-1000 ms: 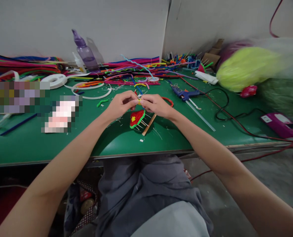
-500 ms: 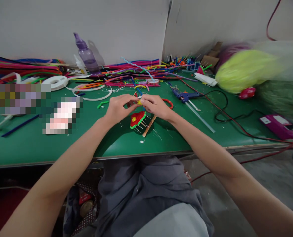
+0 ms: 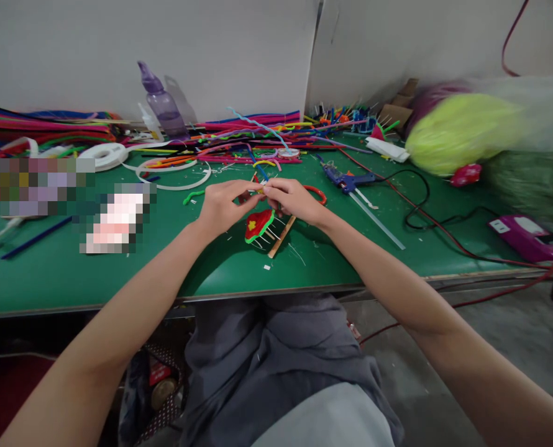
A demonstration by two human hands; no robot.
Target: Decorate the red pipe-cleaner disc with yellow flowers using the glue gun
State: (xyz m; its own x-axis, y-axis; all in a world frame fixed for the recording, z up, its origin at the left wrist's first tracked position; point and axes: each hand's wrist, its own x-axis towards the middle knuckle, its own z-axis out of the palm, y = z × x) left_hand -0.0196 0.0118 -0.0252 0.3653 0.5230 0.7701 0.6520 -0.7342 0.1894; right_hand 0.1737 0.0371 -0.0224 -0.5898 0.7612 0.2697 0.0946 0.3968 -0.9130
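Observation:
My left hand (image 3: 227, 203) and my right hand (image 3: 291, 200) meet at the fingertips over the green table. Both pinch a small yellow piece (image 3: 261, 190), mostly hidden between the fingers. Just below them lies a red shape with a green edge and a yellow patch (image 3: 259, 226), with thin white strands sticking out to its right. A wooden stick (image 3: 282, 238) rests slanted beside it. Behind my right hand a red loop (image 3: 320, 194) shows in part.
A blue glue gun (image 3: 348, 181) with its cord lies to the right. Colourful fuzzy stems (image 3: 258, 133) and a purple bottle (image 3: 164, 108) line the back. A white tape roll (image 3: 103, 156) sits at left, a purple power strip (image 3: 528, 238) at right, near plastic bags (image 3: 463, 133).
The fingertips have shifted slightly, and less of the yellow piece shows between them. Otherwise the hands and the things on the table are almost where they were.

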